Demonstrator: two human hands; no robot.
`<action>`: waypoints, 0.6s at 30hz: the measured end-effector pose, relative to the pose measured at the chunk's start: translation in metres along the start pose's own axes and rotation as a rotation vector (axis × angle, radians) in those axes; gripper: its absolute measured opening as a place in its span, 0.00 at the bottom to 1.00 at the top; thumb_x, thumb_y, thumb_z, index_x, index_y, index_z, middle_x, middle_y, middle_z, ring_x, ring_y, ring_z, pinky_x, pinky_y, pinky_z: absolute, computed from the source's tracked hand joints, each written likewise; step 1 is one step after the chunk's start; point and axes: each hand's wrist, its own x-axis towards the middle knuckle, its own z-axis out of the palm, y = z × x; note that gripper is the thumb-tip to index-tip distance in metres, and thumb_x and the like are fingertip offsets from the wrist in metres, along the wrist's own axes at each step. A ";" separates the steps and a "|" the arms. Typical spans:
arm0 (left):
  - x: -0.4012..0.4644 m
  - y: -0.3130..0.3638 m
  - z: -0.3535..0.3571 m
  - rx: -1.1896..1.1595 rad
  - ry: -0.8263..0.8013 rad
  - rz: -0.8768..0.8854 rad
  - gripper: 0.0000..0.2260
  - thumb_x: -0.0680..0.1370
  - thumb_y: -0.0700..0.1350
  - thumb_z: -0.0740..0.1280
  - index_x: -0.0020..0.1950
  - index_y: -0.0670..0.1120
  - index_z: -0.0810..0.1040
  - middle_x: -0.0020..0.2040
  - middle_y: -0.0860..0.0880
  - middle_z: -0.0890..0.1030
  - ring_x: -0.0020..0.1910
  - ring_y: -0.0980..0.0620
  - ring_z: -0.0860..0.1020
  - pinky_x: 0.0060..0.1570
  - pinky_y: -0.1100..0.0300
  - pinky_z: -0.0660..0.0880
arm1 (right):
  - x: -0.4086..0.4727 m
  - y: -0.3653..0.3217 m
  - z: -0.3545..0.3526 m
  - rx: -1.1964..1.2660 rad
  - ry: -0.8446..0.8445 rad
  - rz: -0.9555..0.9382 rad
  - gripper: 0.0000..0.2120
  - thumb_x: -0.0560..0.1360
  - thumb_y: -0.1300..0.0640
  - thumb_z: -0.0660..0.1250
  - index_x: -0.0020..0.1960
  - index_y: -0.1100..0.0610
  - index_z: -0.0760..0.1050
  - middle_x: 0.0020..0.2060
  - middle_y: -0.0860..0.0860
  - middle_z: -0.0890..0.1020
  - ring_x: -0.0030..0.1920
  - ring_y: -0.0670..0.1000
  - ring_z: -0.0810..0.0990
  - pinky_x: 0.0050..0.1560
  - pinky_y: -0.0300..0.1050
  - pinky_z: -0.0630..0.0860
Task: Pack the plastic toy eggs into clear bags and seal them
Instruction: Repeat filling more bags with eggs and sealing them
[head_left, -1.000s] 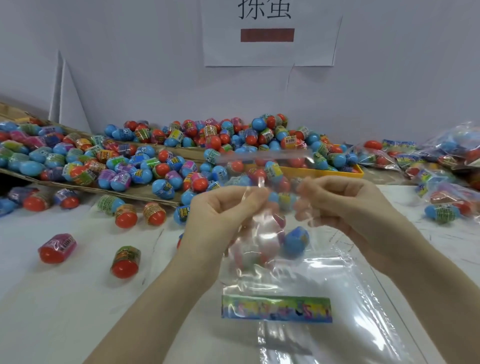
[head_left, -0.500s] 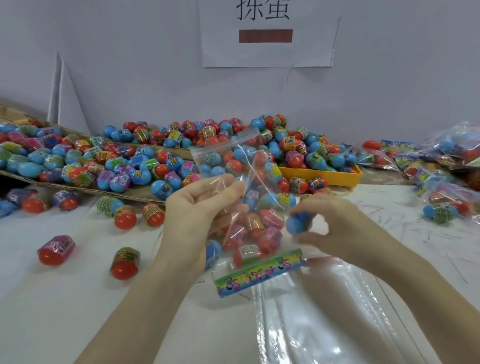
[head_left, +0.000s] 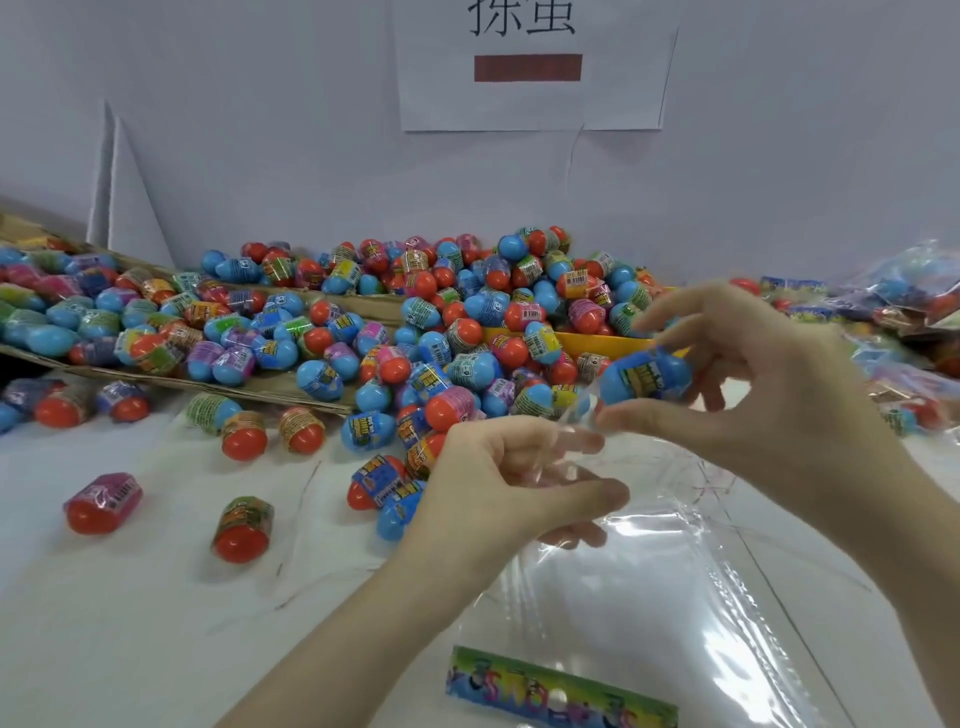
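Note:
A clear bag (head_left: 649, 597) lies flat on the white table, its colourful header strip (head_left: 561, 696) at the near end. My left hand (head_left: 509, 478) has its fingers curled and pinches the clear film at the bag's far end. My right hand (head_left: 753, 384) hovers just above and to the right. It holds a blue toy egg (head_left: 644, 376) between thumb and fingers. A big pile of blue and red toy eggs (head_left: 415, 322) fills the back of the table. A few eggs (head_left: 384, 488) lie right beside my left hand.
A yellow tray (head_left: 597, 340) sits under the pile's right part, and cardboard (head_left: 291, 395) under its left. Loose eggs (head_left: 241, 527) are scattered front left. Filled bags (head_left: 909, 291) are heaped at the far right. A paper sign (head_left: 530, 62) hangs on the wall.
The egg-filled bag my left hand held up is no longer raised; that hand dropped to the flat bag's film. My right hand rose to the right with the blue egg.

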 end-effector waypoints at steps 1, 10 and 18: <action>0.000 0.000 0.000 0.001 -0.009 0.003 0.10 0.65 0.34 0.75 0.41 0.45 0.82 0.30 0.48 0.83 0.25 0.53 0.80 0.29 0.64 0.78 | 0.000 0.000 -0.001 -0.055 -0.019 -0.006 0.19 0.54 0.38 0.67 0.42 0.44 0.72 0.34 0.41 0.75 0.36 0.37 0.74 0.35 0.26 0.70; -0.001 0.000 0.001 0.039 -0.040 0.027 0.06 0.65 0.39 0.75 0.35 0.51 0.84 0.31 0.50 0.83 0.28 0.54 0.81 0.29 0.67 0.77 | 0.000 -0.002 0.000 -0.222 -0.113 -0.126 0.26 0.56 0.35 0.62 0.42 0.53 0.82 0.31 0.36 0.71 0.37 0.46 0.65 0.36 0.39 0.64; -0.001 -0.002 0.003 0.007 0.010 0.089 0.05 0.61 0.45 0.73 0.36 0.52 0.84 0.32 0.50 0.84 0.29 0.54 0.82 0.29 0.66 0.77 | -0.001 -0.002 0.006 -0.114 -0.177 -0.042 0.20 0.53 0.35 0.63 0.40 0.45 0.73 0.38 0.50 0.78 0.40 0.51 0.76 0.41 0.48 0.76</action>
